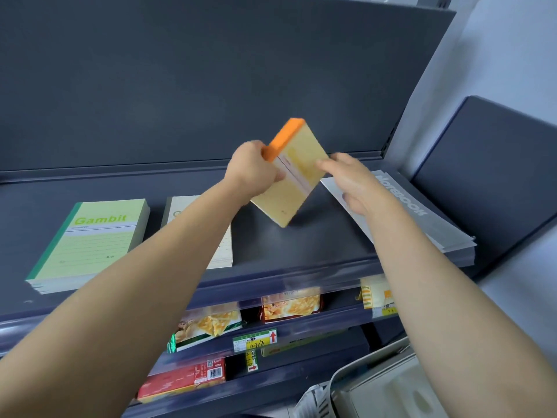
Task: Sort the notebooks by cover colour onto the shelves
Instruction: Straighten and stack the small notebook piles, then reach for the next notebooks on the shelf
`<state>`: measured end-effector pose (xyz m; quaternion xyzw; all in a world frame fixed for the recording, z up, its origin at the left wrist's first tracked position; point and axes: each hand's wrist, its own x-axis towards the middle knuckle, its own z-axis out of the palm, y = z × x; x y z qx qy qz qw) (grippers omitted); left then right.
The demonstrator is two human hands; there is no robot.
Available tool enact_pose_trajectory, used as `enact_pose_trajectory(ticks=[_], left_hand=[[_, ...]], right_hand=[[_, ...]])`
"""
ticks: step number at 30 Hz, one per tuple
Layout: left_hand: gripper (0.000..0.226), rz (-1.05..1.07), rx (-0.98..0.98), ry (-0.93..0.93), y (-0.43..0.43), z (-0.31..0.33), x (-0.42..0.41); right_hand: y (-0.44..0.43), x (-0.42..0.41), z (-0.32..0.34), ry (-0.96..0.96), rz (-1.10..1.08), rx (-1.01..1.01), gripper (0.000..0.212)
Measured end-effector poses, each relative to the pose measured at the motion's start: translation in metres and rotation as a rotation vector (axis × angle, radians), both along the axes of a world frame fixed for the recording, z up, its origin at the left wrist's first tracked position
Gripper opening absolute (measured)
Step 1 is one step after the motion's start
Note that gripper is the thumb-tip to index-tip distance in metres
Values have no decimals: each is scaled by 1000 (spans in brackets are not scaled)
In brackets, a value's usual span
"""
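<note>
Notebooks in yellow [297, 176] hang tilted over the shelf [316, 239], above the gap between beige stack [223, 251] and grey stack [422, 218], probably their slot; left hand [253, 170] grips the orange spine [284, 137]; right hand [355, 182] steadies the opposite edge, fingers loosely straight; long axis steep, top end tipped towards the back panel.

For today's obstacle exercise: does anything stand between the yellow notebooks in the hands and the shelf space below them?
Nothing visible: the yellow notebooks hang over bare shelf between the cream stack and grey stack.
</note>
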<state>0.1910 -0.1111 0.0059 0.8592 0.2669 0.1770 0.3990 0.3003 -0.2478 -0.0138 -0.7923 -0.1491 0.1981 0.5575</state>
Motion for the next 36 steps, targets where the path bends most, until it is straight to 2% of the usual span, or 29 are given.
enact_pose_trajectory(ticks=[2, 4, 5, 7, 10, 17, 25, 27, 29, 30, 32, 33, 34, 36], left_hand=[[30, 75, -470, -54, 0, -2, -3], [25, 104, -840, -5, -7, -12, -6], [23, 113, -940, 49, -13, -19, -8], [24, 118, -1009, 152, -20, -32, -11], [28, 117, -966, 230, -23, -39, -14], [17, 98, -674, 330, -19, -33, -17], [21, 29, -434, 387, -18, -34, -24], [13, -15, -189, 435, -16, -32, -24], [18, -27, 143, 475, -20, -27, -22], [20, -25, 248, 447, -23, -24, -19], [17, -24, 244, 300, -33, -18, -8], [19, -54, 157, 227, -40, -15, 1], [20, -105, 56, 171, -50, -11, 8], [5, -187, -303, 123, -70, -8, 25]], right_hand=[[-2, 0, 1, 193, 45, -43, 55], [0, -2, 1, 334, 127, 26, 40], [2, -3, -1, 351, 140, 23, 30], [4, -5, -6, 339, 134, -70, 20], [3, -9, -11, 353, 126, -191, 7], [10, -14, -10, 298, 142, -314, 10], [21, -18, -14, 120, 129, -464, 36], [19, -17, -16, 70, 124, -470, 37], [12, -15, -11, -15, 108, -471, 27], [6, -11, -7, -74, 81, -469, 24], [-10, 3, 1, -200, -19, -465, 26], [-21, 12, 5, -245, -81, -452, 34], [-34, 22, 7, -271, -133, -445, 38], [-64, 39, 8, -298, -196, -488, 29]])
